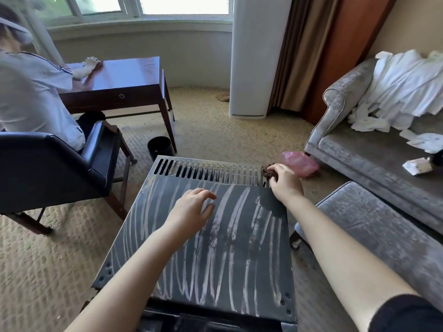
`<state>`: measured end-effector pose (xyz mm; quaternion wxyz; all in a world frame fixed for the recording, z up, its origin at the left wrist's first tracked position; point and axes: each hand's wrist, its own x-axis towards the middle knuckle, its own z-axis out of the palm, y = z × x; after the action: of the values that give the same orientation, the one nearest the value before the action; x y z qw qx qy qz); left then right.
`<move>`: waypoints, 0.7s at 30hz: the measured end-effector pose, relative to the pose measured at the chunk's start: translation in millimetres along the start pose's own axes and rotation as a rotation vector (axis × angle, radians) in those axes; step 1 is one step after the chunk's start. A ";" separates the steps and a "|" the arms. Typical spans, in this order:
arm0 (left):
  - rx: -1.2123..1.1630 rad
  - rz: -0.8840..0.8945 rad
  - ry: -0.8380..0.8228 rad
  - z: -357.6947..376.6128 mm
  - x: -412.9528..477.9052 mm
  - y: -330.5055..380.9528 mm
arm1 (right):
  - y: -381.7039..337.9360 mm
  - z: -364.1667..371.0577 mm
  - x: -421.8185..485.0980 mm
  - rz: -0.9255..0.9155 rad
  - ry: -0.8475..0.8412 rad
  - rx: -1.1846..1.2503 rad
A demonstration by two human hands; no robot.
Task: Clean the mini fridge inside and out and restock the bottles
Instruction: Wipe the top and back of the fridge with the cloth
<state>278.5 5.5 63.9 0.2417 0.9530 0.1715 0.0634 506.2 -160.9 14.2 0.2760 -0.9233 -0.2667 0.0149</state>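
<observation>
readable text: none | mini fridge [215, 259]: streaked top, no lettering legible | small white box [418, 166]: too blurred to read

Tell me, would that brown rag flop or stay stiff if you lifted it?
Probably floppy: the brown rag is scrunched into a wad under the right hand. It is likely light too, since curled fingers alone bunch it up. It may drag rather than slip, judging by the pale wipe streaks across the fridge top.

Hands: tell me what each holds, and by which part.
The right hand grips a bunched brown cloth, mostly hidden under the hand, at the far right corner of the fridge top. The left hand holds nothing.
</observation>
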 end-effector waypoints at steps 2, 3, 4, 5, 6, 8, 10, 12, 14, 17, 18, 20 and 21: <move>-0.003 -0.010 0.004 -3.6 -9.3 -10.6 | -3.2 -6.7 -35.2 -0.079 0.003 -0.003; -0.007 -0.010 0.008 -4.4 -12.7 -14.9 | -4.5 -10.0 -56.3 -0.107 -0.003 -0.005; -0.012 -0.008 0.009 -5.1 -15.3 -18.0 | -5.4 -12.4 -77.3 -0.132 -0.016 -0.011; -0.018 -0.005 0.008 -5.4 -17.0 -20.0 | -6.3 -14.3 -96.0 -0.164 -0.033 -0.024; -0.019 0.000 0.006 -5.6 -18.2 -20.8 | -5.2 -14.6 -108.2 -0.200 -0.052 -0.043; 0.001 0.017 0.005 -5.0 -19.9 -20.4 | -0.2 -14.6 -102.0 -0.226 -0.094 -0.058; 0.032 0.039 -0.008 -3.4 -22.1 -19.4 | 1.2 -12.1 -68.1 -0.161 -0.080 -0.061; 0.040 0.058 -0.012 -0.5 -27.9 -18.0 | -3.6 -5.0 -35.9 -0.049 -0.063 -0.059; 0.047 0.077 -0.013 0.8 -34.9 -19.2 | -11.1 3.3 -22.3 0.018 -0.042 -0.051; 0.030 0.091 -0.004 2.7 -48.9 -27.6 | -21.2 5.9 -50.4 -0.014 -0.033 -0.044; 0.000 0.090 0.013 3.5 -54.2 -30.9 | -23.8 3.4 -69.4 -0.053 -0.042 -0.029; -0.071 0.098 0.061 4.8 -63.3 -35.0 | -25.3 -2.0 -111.3 -0.132 -0.070 0.001; -0.096 0.115 0.086 5.7 -66.4 -35.3 | -23.3 -3.9 -127.5 -0.159 -0.076 0.011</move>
<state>207.3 8.3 39.4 0.2757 0.9449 0.1236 0.1260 386.3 -210.3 14.4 0.2712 -0.8964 -0.3494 0.0296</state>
